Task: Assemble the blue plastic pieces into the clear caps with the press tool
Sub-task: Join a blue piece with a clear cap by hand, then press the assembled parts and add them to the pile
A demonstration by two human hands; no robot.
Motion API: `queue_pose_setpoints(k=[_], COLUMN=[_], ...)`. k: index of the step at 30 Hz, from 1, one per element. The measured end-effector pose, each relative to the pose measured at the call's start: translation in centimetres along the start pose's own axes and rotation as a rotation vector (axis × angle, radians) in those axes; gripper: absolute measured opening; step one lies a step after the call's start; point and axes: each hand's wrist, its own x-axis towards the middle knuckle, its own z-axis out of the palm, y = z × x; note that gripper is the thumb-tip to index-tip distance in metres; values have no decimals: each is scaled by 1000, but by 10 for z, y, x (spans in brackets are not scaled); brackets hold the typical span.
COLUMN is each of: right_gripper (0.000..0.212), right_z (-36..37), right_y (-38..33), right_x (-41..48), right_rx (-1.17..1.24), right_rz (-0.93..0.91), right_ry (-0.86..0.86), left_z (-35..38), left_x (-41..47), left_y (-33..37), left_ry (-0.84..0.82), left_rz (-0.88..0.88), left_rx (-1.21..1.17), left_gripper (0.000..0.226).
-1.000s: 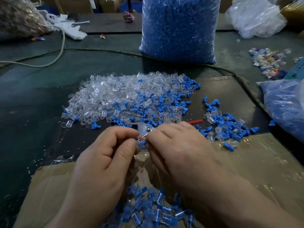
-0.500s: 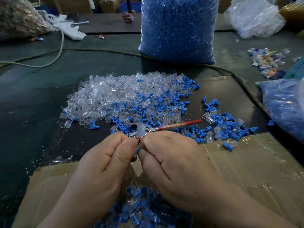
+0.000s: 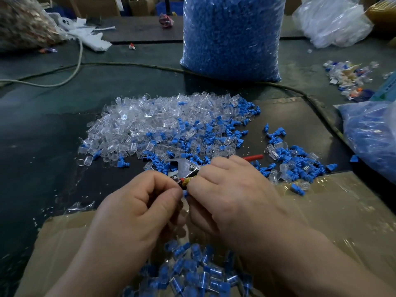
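Now that the red handle (image 3: 254, 157) sits tucked back in under our right hand (image 3: 231, 189), which grips the press tool (image 3: 186, 168), we seem to be squeezing the blue piece (image 3: 185, 194) that our left hand (image 3: 137, 209) pinches at the tool's tip, between both hands.

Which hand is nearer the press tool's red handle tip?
Right. The right hand grips the press tool, red handle tip poking out past its knuckles; the left hand pinches a blue piece at the tool's head, farther left.
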Motion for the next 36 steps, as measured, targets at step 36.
queue_pose_setpoints(k=[36], right_gripper=[32], right_z=[-29], right_y=[21], right_x=[-8], right_rx=[126], right_rz=[268], right_ry=[-122], left_z=[-1], left_x=[16], left_y=[-12], left_ry=[273], left_rz=[-60], left_rx=[-708], left_gripper=[19])
